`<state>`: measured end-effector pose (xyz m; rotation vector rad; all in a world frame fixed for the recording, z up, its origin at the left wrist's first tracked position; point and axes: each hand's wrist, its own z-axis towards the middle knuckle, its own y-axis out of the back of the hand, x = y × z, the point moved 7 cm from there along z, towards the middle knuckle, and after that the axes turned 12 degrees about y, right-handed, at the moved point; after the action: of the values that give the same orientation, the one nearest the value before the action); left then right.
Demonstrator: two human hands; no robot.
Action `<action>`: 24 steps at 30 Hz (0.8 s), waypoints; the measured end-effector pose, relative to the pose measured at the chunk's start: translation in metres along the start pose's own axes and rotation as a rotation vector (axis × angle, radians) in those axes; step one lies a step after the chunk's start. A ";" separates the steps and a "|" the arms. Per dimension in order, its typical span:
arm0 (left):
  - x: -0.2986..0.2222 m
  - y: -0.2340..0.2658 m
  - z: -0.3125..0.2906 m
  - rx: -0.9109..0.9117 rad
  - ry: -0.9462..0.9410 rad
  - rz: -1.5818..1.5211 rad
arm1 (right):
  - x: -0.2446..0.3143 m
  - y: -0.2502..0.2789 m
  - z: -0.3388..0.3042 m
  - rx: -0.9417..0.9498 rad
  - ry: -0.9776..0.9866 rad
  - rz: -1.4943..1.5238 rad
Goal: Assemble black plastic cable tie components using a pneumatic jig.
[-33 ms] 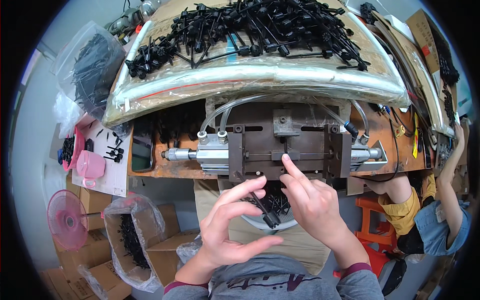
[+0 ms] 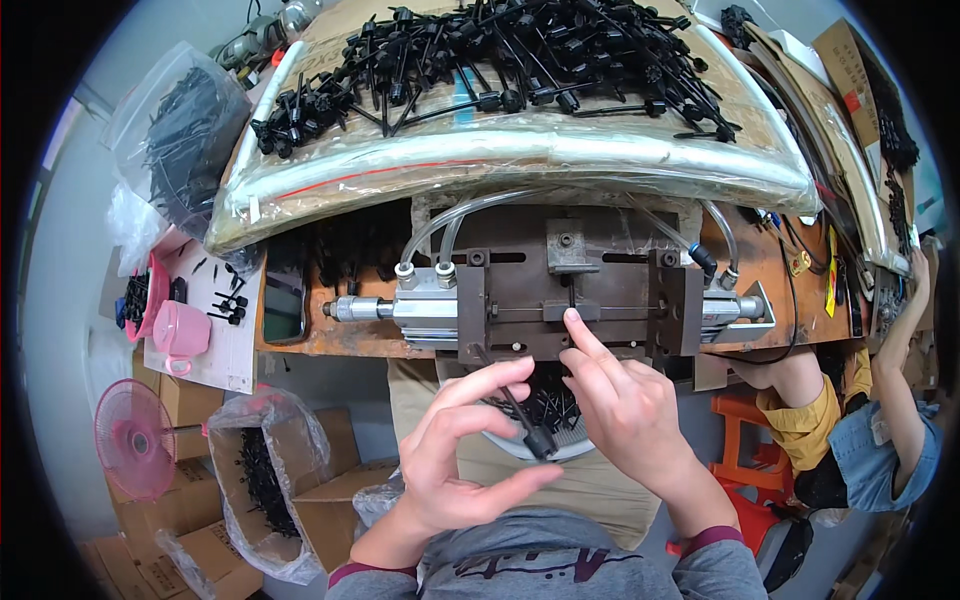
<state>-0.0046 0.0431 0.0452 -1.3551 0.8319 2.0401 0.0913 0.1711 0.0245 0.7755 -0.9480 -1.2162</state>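
My left hand (image 2: 450, 440) is curled with its thumb spread wide. A black plastic rod with a thick knobbed end (image 2: 540, 441) slants through its fingers, apparently gripped between index and middle finger, the knob toward me. My right hand (image 2: 625, 400) points forward, its index fingertip on the small centre block (image 2: 556, 311) of a dark metal fixture (image 2: 520, 275). A thin black pin (image 2: 572, 290) runs from that fingertip toward the bracket (image 2: 567, 250) behind it. The other right fingers bend loosely, and no object shows in them. Under my hands, a pale basin (image 2: 575, 452) holds several black rods.
Air cylinders (image 2: 425, 305) with clear hoses flank the fixture. Behind it, a cardboard-topped tray (image 2: 520, 150) bears a heap of black rods. On the left are a phone (image 2: 285, 305), a pink cup (image 2: 183, 330) and a pink fan (image 2: 135, 440). Another person's arm (image 2: 895, 340) is at right.
The knobbed end of the black rod at my left hand has turned slightly. Both hands stay nearly where they were.
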 end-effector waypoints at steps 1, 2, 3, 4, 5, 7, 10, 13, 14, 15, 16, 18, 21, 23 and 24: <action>0.001 0.001 -0.001 -0.005 -0.008 0.009 | 0.001 0.000 0.000 0.008 -0.005 0.000; 0.003 0.001 0.000 -0.016 -0.002 -0.003 | 0.000 0.000 0.001 0.004 -0.006 0.004; 0.005 0.002 0.000 -0.026 0.004 -0.016 | 0.000 0.000 0.000 0.001 -0.008 0.009; 0.007 0.001 0.001 -0.036 0.010 -0.028 | 0.000 0.000 0.000 -0.003 -0.009 0.013; 0.007 0.002 0.000 -0.048 0.007 -0.039 | 0.000 0.000 0.001 0.002 -0.006 0.013; 0.007 0.002 -0.001 -0.072 0.001 -0.062 | 0.001 0.001 0.001 0.013 -0.002 0.014; 0.003 -0.002 0.005 -0.037 0.026 0.006 | 0.001 0.001 0.001 0.027 0.001 0.000; -0.001 -0.007 0.005 0.039 -0.085 0.158 | 0.002 0.003 0.002 0.021 -0.004 -0.002; 0.000 -0.007 0.005 0.025 -0.059 0.143 | 0.002 0.003 0.002 0.033 -0.004 -0.004; 0.001 -0.008 0.004 0.011 -0.033 0.127 | 0.001 0.003 0.002 0.045 -0.004 -0.007; 0.001 -0.009 0.004 -0.002 -0.008 0.111 | 0.000 0.004 0.002 0.057 -0.005 -0.009; -0.002 -0.006 0.005 -0.032 -0.022 0.160 | 0.001 0.013 0.006 0.000 0.011 0.054; -0.003 -0.007 0.006 -0.039 -0.058 0.252 | -0.008 0.034 0.010 -0.086 0.014 0.144; -0.001 -0.010 0.008 -0.020 -0.099 0.329 | -0.017 0.056 0.020 -0.180 -0.006 0.157; 0.000 -0.014 0.009 -0.004 -0.124 0.375 | -0.026 0.065 0.023 -0.240 -0.022 0.180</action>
<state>0.0000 0.0589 0.0457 -1.1246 1.0905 2.3808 0.0952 0.2088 0.0876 0.4771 -0.8512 -1.1566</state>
